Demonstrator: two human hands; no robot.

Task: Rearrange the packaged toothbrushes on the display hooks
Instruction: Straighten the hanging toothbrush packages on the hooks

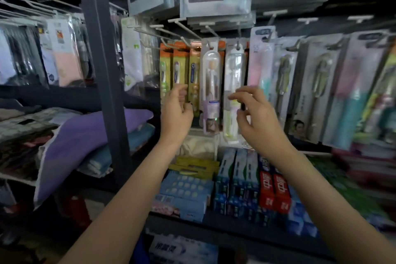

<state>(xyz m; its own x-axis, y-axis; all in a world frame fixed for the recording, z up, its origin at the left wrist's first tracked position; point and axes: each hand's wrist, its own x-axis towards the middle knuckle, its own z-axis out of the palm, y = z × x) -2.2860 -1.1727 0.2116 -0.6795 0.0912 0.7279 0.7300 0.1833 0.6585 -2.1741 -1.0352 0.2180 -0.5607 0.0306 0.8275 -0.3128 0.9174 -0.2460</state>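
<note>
Both my arms are raised toward the hook display. My left hand (176,106) sits in front of the lower part of the orange-topped toothbrush packs (179,64), fingers curled loosely inward, thumb up; I cannot tell whether the fingertips touch a pack, and nothing is clearly held. My right hand (254,111) is just in front of the clear toothbrush case with the yellow-green base (233,92); thumb and fingers are bent toward each other with a gap between them, close to the case's right edge. Contact cannot be confirmed because of blur.

Toothbrush positions: three orange-topped packs hang side by side at left. Next to them, a clear case with a purple label (211,92) hangs from a white hook (209,44). The yellow-green case hangs on the neighbouring hook. Further right hang a pink-and-teal pack (260,64) and several grey-backed packs (317,83).

Below, toothpaste boxes (250,180) stand on the shelf (246,231). At left, a purple folded cloth (85,141) lies on stacked textiles, beyond a dark upright post (102,49).
</note>
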